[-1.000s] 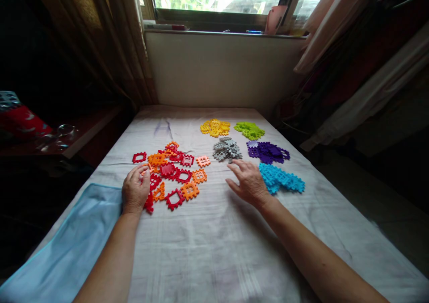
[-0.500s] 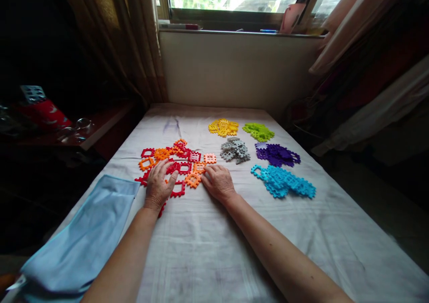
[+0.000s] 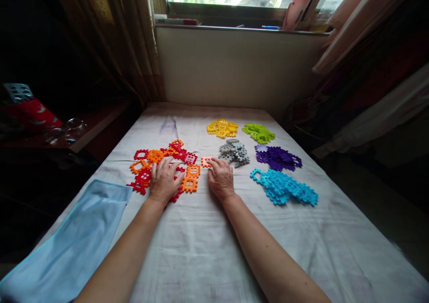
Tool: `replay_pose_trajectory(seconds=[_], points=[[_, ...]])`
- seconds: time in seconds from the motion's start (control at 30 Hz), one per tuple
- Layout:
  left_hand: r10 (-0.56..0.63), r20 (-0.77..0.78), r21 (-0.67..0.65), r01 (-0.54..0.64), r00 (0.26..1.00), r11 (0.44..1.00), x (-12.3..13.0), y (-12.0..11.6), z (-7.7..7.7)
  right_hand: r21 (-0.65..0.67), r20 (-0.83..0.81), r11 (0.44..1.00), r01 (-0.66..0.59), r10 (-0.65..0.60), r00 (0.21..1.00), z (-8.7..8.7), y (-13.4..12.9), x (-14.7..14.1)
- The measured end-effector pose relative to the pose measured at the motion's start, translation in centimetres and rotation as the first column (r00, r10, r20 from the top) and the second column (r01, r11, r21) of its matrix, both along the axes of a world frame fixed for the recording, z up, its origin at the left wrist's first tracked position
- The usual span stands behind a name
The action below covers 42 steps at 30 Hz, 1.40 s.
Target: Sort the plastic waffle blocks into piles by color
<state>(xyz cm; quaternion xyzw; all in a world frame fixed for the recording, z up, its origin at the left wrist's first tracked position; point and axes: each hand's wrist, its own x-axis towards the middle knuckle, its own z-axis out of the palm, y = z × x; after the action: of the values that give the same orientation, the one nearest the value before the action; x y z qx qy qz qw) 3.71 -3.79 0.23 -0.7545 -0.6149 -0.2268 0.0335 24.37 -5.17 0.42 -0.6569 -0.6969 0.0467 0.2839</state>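
My left hand (image 3: 165,181) lies with its fingers spread over a mixed group of red and orange square interlocking building pieces; a red piece (image 3: 144,176) shows beside it and others are partly hidden beneath. My right hand (image 3: 221,178) is to the right, fingers stretched forward, their tips touching a pale orange window-frame piece (image 3: 206,161) on the cloth. Between the hands lie two orange pieces, one (image 3: 193,170) with a window grid and another (image 3: 189,185) nearer me. An orange piece (image 3: 154,156) rests among red ones farther back.
Separate piles of pieces stand at the right: yellow (image 3: 222,128), green (image 3: 258,133), grey (image 3: 234,153), purple (image 3: 279,157) and blue (image 3: 284,187). A light blue cloth bag (image 3: 73,236) lies on the left edge of the sheet-covered surface (image 3: 201,249). Glasses (image 3: 74,124) sit on a side table.
My right hand has moved slightly forward, off the two orange pieces and onto the pale orange one. The two orange pieces have turned and shifted left; my left hand remains over the red pieces.
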Motion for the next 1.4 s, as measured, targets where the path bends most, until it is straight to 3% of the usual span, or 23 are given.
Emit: replay_pose_trajectory(seconds=[0.1,0.17,0.27,0.37,0.6,0.7,0.8,0.97,1.1,1.23,1.4], points=[[0.023,0.065,-0.007,-0.022,0.998,1.000,-0.3,1.7,0.1,-0.013,0.068,1.000,-0.013,0.014,0.998,0.1,1.0,0.5],[-0.010,0.204,0.011,0.008,0.979,1.000,-0.8,2.5,0.1,-0.036,0.117,0.999,-0.040,0.044,0.992,0.1,1.6,0.7],[-0.084,0.496,0.080,0.051,0.865,0.996,-1.8,2.7,0.2,-0.085,0.165,0.994,-0.069,0.083,0.983,0.0,2.2,0.8],[-0.117,0.638,0.143,0.032,0.762,0.989,-2.7,1.9,0.6,-0.104,0.169,0.991,-0.086,0.103,0.980,0.1,2.6,0.9],[-0.119,0.485,0.206,0.019,0.867,0.978,-3.6,0.3,0.8,-0.133,0.178,0.982,-0.132,0.155,0.972,1.0,3.9,1.3],[-0.025,0.532,0.182,-0.086,0.847,0.979,-4.2,0.7,0.3,-0.137,0.201,0.976,-0.171,0.196,0.960,1.4,4.6,1.5],[0.058,0.587,0.143,-0.174,0.808,0.974,-4.8,1.3,0.0,-0.081,0.194,0.987,-0.136,0.150,0.970,1.6,6.1,1.5],[0.059,0.589,0.126,-0.164,0.806,0.978,-4.5,1.4,0.2,-0.012,0.178,1.000,0.013,-0.011,0.984,1.7,10.0,0.7],[0.050,0.594,0.132,-0.158,0.803,0.979,-4.2,1.2,0.4,-0.039,0.183,0.999,0.021,-0.013,0.983,0.8,11.9,-0.5],[0.071,0.601,0.115,-0.174,0.796,0.978,-4.2,1.2,0.3,-0.007,0.148,1.000,0.002,-0.001,0.989,0.2,11.6,-1.0],[0.081,0.590,0.112,-0.181,0.803,0.977,-4.2,1.1,0.3,-0.031,0.051,0.997,-0.072,0.073,0.996,0.9,7.8,-1.4]])
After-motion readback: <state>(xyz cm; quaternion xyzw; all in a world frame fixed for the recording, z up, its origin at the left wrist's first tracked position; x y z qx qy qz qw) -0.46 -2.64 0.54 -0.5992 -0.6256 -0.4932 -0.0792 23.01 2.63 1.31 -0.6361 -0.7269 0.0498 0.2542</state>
